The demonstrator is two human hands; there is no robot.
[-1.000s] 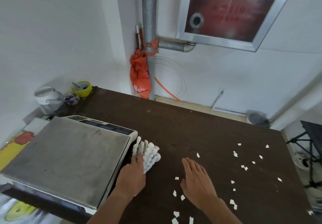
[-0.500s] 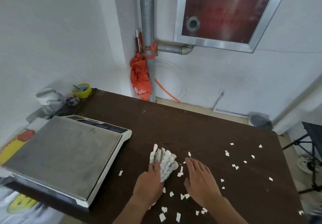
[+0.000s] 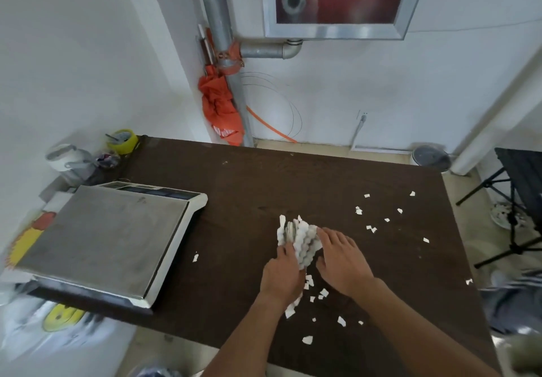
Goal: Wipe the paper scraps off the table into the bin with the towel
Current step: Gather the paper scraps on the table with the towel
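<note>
A white nubby towel lies bunched on the dark brown table. My left hand grips its near end. My right hand lies flat on the table just right of the towel, fingertips touching its edge. Small white paper scraps are gathered between and behind my hands, and more scraps are scattered to the right. One scrap lies alone near the scale. A round grey bin stands on the floor past the table's far right corner.
A large weighing scale with a steel platform fills the table's left side. Tape rolls and a white jug crowd the far left corner. A black stand is on the floor to the right. An orange umbrella hangs on the pipe.
My left hand has swept the towel to the right, from beside the scale to the middle of the table, up against my right hand. Scraps have gathered between my hands.
</note>
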